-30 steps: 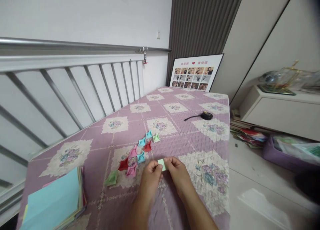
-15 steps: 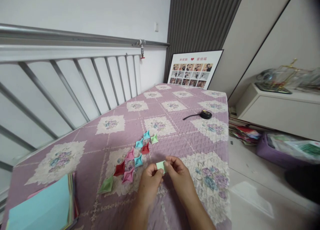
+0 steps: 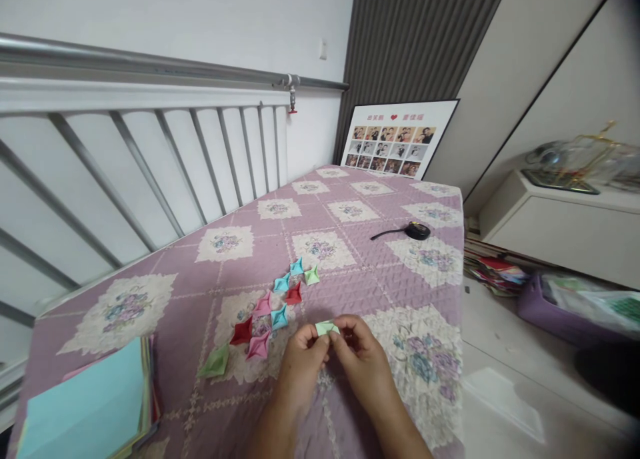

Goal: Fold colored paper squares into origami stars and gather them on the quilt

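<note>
I see my left hand point(image 3: 300, 356) and right hand point(image 3: 361, 352) meeting over the bed point(image 3: 350, 279) near its right edge, fingers of both clamped on a small light-green folded paper point(image 3: 327, 328). Folded paper stars point(image 3: 273, 306) lie just left; a coloured paper stack point(image 3: 90, 412) fills the near-left corner.

A bed point(image 3: 380, 272) runs along the white wall point(image 3: 175, 19), covered in a quilted mauve spread with pale floral squares. A grey metal rail with slanted bars point(image 3: 150, 159) stands between bed and wall. At the far end a panel of dark vertical slats point(image 3: 415, 39) rises behind a framed photo collage point(image 3: 397, 139) leaning there. On the right are tall cream wardrobe doors point(image 3: 560, 66) and a low white cabinet point(image 3: 560, 229). The floor point(image 3: 505, 392) is pale and glossy under soft, even daylight.
</note>
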The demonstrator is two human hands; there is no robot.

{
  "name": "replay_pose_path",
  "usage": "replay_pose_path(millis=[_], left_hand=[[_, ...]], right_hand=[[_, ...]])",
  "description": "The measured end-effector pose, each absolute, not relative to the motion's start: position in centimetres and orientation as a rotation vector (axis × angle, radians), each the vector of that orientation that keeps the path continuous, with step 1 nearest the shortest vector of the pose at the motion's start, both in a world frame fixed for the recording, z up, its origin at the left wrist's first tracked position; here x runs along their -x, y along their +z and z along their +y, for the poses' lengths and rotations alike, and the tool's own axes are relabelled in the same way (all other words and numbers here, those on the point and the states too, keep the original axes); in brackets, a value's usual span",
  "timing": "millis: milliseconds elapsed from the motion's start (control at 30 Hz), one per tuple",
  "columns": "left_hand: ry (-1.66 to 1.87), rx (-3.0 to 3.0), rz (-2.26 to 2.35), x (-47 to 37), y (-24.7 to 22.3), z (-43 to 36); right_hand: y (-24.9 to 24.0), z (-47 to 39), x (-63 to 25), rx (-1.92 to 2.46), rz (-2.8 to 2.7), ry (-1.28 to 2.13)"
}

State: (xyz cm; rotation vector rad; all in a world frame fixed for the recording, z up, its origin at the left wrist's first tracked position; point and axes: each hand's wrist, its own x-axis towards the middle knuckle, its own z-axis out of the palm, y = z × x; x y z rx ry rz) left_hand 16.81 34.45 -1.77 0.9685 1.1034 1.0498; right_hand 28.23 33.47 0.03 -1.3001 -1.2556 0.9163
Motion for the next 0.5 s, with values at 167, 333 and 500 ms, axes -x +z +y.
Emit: replay_pose_path(millis=[167,333,500], left_hand=[[1.042,-1.003,1.104,-16.94,-1.88,34.31],[1.03,-1.031,1.092,-16.96,-1.59,34.19],[1.042,-0.982,1.067,-17.05,-1.1,34.07]], right_hand=[[0.18,33.58,-28.45,1.247,-1.161,1.086],[0.56,33.47,-28.67,1.222,-1.147,1.118],[0.37,33.27,-28.79,1.221,-1.16,1.156]])
